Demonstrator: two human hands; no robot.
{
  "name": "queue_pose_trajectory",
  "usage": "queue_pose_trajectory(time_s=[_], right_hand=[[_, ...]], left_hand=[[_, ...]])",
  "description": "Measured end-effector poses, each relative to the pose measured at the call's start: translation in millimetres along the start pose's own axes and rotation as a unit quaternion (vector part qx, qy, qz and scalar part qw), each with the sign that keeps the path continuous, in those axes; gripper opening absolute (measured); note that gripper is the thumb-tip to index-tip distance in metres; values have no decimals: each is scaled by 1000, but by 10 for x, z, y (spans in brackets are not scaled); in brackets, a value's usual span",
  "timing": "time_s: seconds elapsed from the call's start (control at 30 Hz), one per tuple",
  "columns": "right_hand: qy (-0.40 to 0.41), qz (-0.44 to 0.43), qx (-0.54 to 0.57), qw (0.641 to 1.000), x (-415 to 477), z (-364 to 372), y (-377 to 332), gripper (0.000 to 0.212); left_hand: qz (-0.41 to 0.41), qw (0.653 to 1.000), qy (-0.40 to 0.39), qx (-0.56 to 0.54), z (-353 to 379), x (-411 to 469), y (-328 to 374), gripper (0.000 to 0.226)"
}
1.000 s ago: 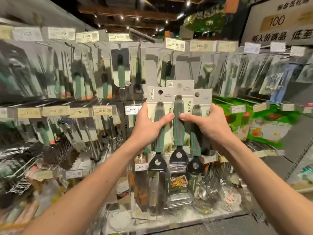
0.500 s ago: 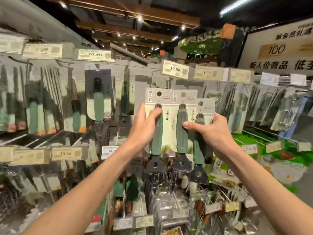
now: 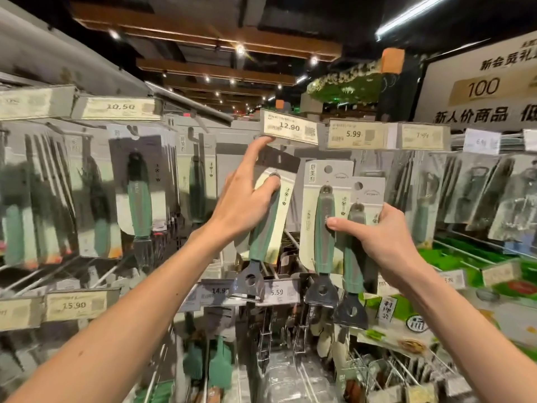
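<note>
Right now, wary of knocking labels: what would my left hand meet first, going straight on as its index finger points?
Probably the 12.90 price tag: the left hand has its index fingertip just under the tag's left corner; contact is unclear.

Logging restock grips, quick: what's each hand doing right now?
Left hand: holds one carded green-handled utensil, forefinger up by the 12.90 price tag.
Right hand: grips two carded green-handled utensils.

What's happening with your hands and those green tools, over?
Left hand grips one carded tool, index finger up under 12.90 tag. Right hand grips two carded tools. Tag overhangs the spot.
</note>
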State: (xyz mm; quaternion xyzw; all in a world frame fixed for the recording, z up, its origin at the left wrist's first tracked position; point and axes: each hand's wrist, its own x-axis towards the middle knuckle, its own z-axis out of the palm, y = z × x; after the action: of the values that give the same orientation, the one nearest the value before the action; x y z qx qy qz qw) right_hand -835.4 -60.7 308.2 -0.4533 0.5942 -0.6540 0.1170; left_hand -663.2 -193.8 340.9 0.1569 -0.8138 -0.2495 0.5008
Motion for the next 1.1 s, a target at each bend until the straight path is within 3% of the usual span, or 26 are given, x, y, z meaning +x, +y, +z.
queue_pose_trajectory(time_s=[0.23, 0.47, 0.77, 0.93, 1.1], right_hand=[[-40, -33, 9, 999, 48, 15, -19, 35], [-64, -53, 15, 996, 98, 29, 9, 36], [-72, -48, 32, 996, 160, 97, 30, 37], [-78, -46, 29, 995, 178, 136, 56, 37], [-71, -50, 22, 996, 258, 243, 23, 40]], left_hand=[[46, 999, 14, -2, 56, 250, 22, 75], [107, 989, 22, 99, 74, 353, -197, 92], [84, 968, 39, 234, 82, 415, -355, 113], [108, 947, 86, 291, -48, 373, -218, 82], [92, 988, 15, 126, -172, 344, -72, 62]])
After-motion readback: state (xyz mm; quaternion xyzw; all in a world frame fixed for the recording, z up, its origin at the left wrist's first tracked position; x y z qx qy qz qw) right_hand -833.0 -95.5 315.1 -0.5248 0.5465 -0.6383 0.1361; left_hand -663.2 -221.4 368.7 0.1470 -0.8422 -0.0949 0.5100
